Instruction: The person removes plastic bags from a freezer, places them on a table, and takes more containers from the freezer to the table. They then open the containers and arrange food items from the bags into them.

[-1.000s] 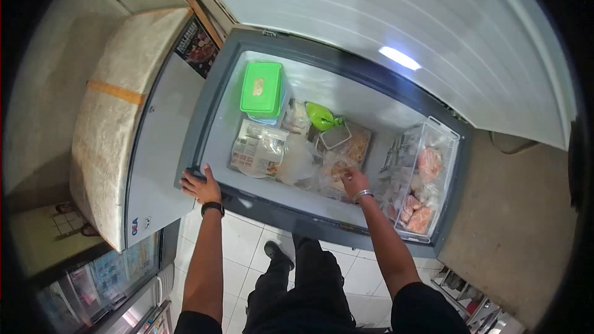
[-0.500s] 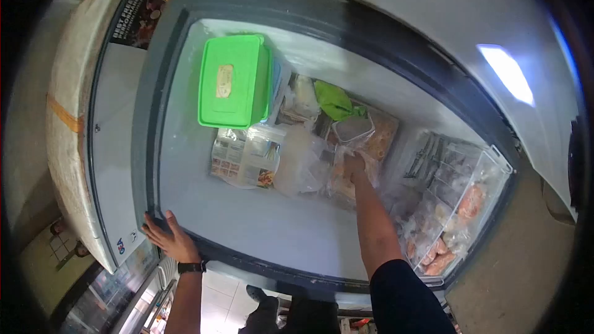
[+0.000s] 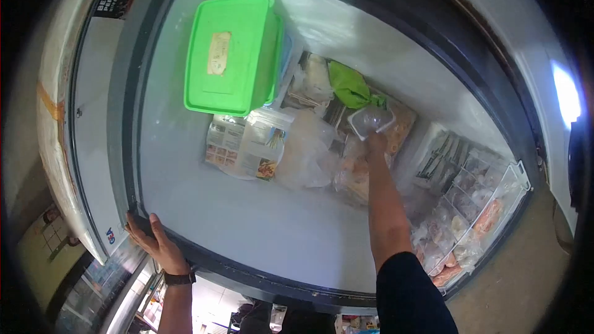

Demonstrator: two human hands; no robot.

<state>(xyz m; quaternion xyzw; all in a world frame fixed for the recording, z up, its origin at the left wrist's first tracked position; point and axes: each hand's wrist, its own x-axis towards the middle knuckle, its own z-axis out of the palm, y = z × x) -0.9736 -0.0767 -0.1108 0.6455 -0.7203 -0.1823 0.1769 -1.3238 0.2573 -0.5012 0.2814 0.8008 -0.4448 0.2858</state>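
Note:
My left hand (image 3: 154,244) rests on the dark rim of the chest freezer (image 3: 229,269), fingers spread, a dark band at the wrist. Deep inside the freezer, my right hand (image 3: 375,143) is at the near edge of a clear plastic container (image 3: 371,120); its fingers are hidden, so I cannot tell whether they grip it. A green bag (image 3: 348,83) lies just behind that container. Below the right hand is a clear plastic pack with pale orange contents (image 3: 351,176). Left of it sit a frosty plastic bag (image 3: 303,151) and printed food packets (image 3: 247,142).
A tub with a green lid (image 3: 232,55) stands at the freezer's back left. At the right end hangs a white wire basket (image 3: 461,216) full of bagged frozen food. A white foam box (image 3: 59,111) lies on another appliance to the left.
My right hand has moved from the clear pack up to the clear container's near edge. The view has come closer to the freezer; my left hand stays on the rim.

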